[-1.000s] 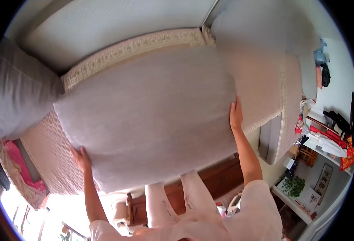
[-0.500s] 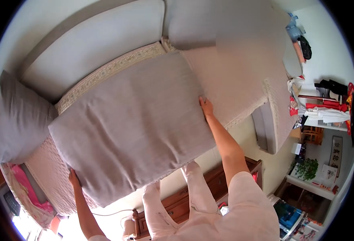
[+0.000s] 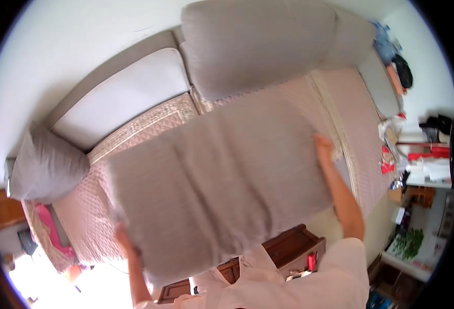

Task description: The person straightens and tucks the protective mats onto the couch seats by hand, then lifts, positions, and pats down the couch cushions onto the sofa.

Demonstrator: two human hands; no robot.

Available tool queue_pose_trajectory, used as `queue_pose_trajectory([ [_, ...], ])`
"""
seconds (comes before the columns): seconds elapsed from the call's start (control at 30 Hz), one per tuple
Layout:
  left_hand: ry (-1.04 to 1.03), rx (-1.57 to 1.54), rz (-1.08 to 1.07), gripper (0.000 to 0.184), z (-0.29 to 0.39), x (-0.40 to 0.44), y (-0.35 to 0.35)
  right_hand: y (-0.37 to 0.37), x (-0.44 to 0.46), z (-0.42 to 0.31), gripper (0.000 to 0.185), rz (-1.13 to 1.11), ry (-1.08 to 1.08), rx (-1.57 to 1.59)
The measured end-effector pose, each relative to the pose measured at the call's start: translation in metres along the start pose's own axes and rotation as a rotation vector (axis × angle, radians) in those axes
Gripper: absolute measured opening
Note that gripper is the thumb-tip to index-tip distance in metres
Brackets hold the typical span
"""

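Observation:
A large grey sofa cushion [image 3: 221, 190] fills the middle of the view, tilted, with soft creases running down its face. On its lower left edge is my left hand [image 3: 125, 240], gripping the side, though motion blurs the fingers. My right hand [image 3: 326, 147] grips the opposite edge, higher up, its fingertips also blurred. Beneath and behind the cushion lies the sofa seat, spread with a pink quilted cover [image 3: 90, 226] that has a patterned border. Part of the seat is hidden by the cushion.
Another big grey cushion [image 3: 260, 46] leans on the backrest at the top. A grey pillow [image 3: 49, 165] sits at the sofa's left end. Close behind my legs stands a brown wooden cabinet [image 3: 288, 244]. Clothes and a plant [image 3: 408, 242] are at the right.
Both hands have shifted right with the grey cushion, which now appears raised off the seat. More of the quilted cover shows at the left. The view has shifted as well.

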State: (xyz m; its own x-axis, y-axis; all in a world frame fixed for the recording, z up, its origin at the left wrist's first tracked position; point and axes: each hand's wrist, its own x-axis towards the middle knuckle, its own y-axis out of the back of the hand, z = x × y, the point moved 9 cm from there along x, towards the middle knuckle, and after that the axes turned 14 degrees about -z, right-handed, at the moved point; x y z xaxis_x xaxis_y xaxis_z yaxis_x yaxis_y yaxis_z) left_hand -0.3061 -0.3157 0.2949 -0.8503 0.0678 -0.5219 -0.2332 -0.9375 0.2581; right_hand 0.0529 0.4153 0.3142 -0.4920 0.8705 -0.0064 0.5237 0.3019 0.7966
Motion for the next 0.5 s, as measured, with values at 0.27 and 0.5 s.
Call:
queue_pose_trajectory([
  [0.27, 0.055, 0.324, -0.255, 0.045, 0.012, -0.067, -0.365, 0.328, 0.187, 0.137, 0.035, 0.028, 0.254, -0.573],
  [0.5, -0.044, 0.570, -0.769, 0.023, -0.099, -0.071, -0.415, 0.088, 0.086, 0.064, 0.047, -0.055, 0.293, -1.193],
])
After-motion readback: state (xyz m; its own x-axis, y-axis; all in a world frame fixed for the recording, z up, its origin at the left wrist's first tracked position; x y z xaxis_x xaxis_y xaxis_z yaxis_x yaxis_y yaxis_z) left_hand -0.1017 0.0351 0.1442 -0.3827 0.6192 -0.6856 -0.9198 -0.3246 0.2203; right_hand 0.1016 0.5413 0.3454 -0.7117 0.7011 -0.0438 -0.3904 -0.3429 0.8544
